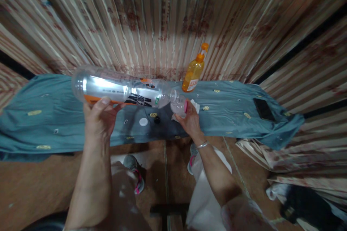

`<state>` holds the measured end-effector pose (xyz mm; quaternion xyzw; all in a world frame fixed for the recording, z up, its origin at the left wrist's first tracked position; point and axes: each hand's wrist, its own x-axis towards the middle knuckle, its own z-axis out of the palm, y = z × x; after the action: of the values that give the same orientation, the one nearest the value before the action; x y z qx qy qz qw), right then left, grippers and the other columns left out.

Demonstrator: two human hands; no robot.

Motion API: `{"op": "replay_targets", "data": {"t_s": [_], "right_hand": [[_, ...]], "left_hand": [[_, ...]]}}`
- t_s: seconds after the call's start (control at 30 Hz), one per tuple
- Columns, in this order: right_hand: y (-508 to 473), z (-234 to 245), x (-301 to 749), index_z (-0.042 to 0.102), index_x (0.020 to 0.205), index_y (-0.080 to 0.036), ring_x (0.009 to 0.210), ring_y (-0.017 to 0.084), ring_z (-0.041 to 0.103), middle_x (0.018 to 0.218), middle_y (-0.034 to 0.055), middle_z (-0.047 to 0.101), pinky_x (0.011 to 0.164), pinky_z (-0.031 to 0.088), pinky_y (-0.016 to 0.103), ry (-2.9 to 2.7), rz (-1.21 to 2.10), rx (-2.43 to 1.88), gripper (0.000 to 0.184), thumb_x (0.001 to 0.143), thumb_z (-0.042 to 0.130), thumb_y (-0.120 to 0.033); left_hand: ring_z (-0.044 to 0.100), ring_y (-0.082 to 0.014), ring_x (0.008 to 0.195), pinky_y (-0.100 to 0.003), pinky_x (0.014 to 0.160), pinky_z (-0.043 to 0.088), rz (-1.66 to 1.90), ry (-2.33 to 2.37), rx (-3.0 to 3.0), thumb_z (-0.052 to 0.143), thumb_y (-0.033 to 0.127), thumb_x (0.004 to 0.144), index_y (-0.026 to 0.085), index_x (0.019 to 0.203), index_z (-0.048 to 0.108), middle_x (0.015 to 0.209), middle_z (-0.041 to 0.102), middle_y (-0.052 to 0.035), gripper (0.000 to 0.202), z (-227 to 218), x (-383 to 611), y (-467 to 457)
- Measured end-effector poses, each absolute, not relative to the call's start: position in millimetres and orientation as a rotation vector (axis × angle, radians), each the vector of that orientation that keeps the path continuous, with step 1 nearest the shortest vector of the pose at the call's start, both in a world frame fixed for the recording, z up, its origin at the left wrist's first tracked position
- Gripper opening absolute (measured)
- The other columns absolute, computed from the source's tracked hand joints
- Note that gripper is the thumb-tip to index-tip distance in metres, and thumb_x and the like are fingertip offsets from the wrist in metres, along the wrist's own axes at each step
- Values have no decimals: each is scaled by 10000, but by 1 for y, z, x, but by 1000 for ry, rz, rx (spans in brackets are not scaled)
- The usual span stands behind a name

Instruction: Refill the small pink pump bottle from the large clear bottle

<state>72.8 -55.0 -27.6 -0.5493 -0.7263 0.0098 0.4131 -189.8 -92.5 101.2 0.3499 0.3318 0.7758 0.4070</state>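
My left hand point(100, 117) grips a large clear plastic bottle point(121, 88) with an orange and black label. The bottle lies nearly level in the air, its neck pointing right. My right hand point(190, 121) is closed around a small clear container point(178, 105) with a pink part near my fingers. The bottle's mouth meets the top of this container; whether liquid passes between them I cannot tell. Below them on the cloth lie a white cap point(143, 121) and a small black cap point(157, 119). Something white, like a tissue point(195, 107), shows behind my right hand.
A narrow table wears a teal patterned cloth point(65, 126). At its back edge stands an orange pump bottle point(193, 72). A black phone point(263, 109) lies at the right end. Striped curtains point(151, 18) hang behind; a dark bundle point(306, 202) rests on the floor at right.
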Motion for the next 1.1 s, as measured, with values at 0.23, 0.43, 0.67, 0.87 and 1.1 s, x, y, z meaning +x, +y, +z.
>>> {"op": "replay_targets", "data": {"t_s": [0.23, 0.43, 0.67, 0.87, 1.1], "right_hand": [[-55, -28, 73, 269, 1401, -86, 1238, 310, 491, 1322, 217, 505, 1026, 440, 503, -1834, 30, -1388, 800, 763, 673, -350], [-54, -28, 74, 283, 1391, -78, 1232, 311, 495, 1321, 217, 508, 1027, 447, 492, -1838, 12, -1384, 805, 743, 692, -327], [-53, -29, 75, 253, 1405, -90, 1237, 308, 492, 1326, 214, 505, 1019, 452, 495, -1855, -5, -1383, 814, 754, 679, -330], [-54, -29, 74, 260, 1397, -69, 1239, 312, 490, 1322, 225, 505, 1030, 446, 490, -1852, -13, -1390, 822, 745, 693, -318], [-55, -26, 73, 264, 1401, -88, 1242, 309, 489, 1334, 212, 499, 1031, 446, 493, -1849, 20, -1402, 804, 752, 677, -321]], "left_hand": [[638, -156, 646, -271, 538, 567, 1951, 823, 893, 758, 195, 480, 326, 1118, 600, 745, 683, 31, 669, 100, -190, -92], [656, -175, 674, -264, 532, 566, 1951, 825, 907, 752, 189, 483, 323, 1114, 598, 679, 660, 41, 663, 100, -191, -93], [640, -164, 635, -272, 522, 567, 1963, 829, 904, 750, 189, 486, 321, 1101, 602, 662, 646, 47, 646, 100, -191, -92], [641, -179, 670, -273, 509, 562, 1967, 842, 898, 755, 189, 464, 320, 1083, 606, 678, 650, 42, 650, 101, -190, -93], [653, -189, 690, -288, 509, 571, 1949, 856, 903, 739, 187, 475, 297, 1039, 625, 688, 661, 36, 586, 100, -191, -93]]}}
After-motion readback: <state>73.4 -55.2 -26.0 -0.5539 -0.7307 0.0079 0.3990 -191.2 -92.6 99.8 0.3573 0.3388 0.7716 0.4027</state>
